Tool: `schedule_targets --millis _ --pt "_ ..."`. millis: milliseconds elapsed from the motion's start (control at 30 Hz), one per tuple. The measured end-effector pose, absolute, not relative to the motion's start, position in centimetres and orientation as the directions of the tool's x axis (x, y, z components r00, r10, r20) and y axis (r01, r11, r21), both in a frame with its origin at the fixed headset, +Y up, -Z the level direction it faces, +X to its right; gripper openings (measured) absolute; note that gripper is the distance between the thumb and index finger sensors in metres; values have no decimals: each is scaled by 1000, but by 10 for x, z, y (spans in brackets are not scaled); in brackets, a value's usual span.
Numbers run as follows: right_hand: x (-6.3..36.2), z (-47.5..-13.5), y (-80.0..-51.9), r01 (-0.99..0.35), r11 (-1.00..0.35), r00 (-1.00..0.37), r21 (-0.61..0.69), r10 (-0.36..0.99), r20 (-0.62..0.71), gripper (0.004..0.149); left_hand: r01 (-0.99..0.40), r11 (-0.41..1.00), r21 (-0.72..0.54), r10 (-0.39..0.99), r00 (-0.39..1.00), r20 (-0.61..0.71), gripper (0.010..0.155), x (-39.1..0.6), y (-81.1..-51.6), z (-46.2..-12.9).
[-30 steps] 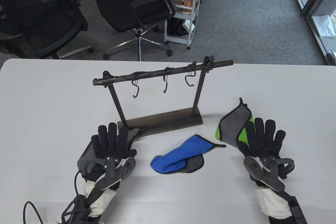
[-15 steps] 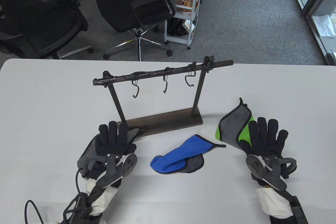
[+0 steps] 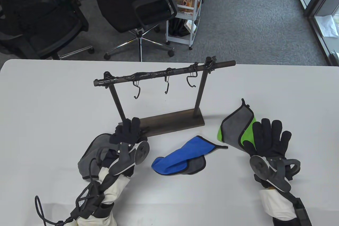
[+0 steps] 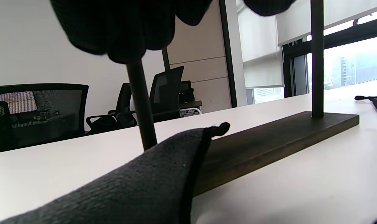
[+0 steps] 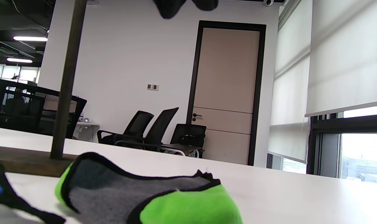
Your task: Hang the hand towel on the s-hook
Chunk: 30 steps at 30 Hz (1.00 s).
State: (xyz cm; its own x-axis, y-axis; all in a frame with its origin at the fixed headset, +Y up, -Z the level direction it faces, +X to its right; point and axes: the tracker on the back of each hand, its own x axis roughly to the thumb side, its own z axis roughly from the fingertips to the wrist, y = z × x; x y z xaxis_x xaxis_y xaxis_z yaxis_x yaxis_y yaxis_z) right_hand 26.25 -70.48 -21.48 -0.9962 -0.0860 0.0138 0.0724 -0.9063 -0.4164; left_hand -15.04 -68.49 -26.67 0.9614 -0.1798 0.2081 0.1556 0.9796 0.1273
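A dark rack (image 3: 164, 73) stands mid-table with three S-hooks (image 3: 166, 84) hanging bare from its bar. A dark grey towel (image 3: 88, 154) lies at the left, its corner loop (image 4: 221, 127) resting against the rack's base. My left hand (image 3: 129, 129) reaches over that corner, fingers (image 4: 123, 31) above the loop and not holding it. A green and grey towel (image 3: 234, 128) lies at the right, also in the right wrist view (image 5: 188, 205). My right hand (image 3: 270, 136) rests on its near edge, fingers spread. A blue towel (image 3: 180, 157) lies between the hands.
The rack's wooden base (image 3: 172, 121) and two upright posts (image 3: 117, 104) stand just beyond the left hand. Office chairs (image 3: 137, 6) and a white cart (image 3: 185, 11) stand on the floor past the table's far edge. A cable (image 3: 39, 210) trails from the left wrist.
My left hand has moved forward and right over the grey towel to its corner by the rack's base, its fingers drawn closer together. My right hand has barely shifted.
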Motion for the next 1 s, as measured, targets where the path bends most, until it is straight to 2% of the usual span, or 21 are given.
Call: schedule_targets --millis 333,567,800,900,1000 --pt "263 -216 -706 48 -918 -998 -395 -63 25 70 228 974 19 -227 953 203 72 -129 -705 -290" --pt "263 -216 -706 48 -923 -998 -382 -64 29 70 275 961 -40 -263 948 181 73 -136 -720 -297" --pt "262 -217 -708 44 -931 -997 -362 -63 40 70 256 954 -157 -231 959 165 72 -147 -737 -306" --pt "261 -217 -708 39 -929 -997 -368 -60 45 70 275 948 -160 -250 955 159 68 -149 -742 -308" --pt "261 -217 -708 38 -927 -997 -372 -59 47 69 299 947 -116 -281 949 146 58 -150 -744 -309"
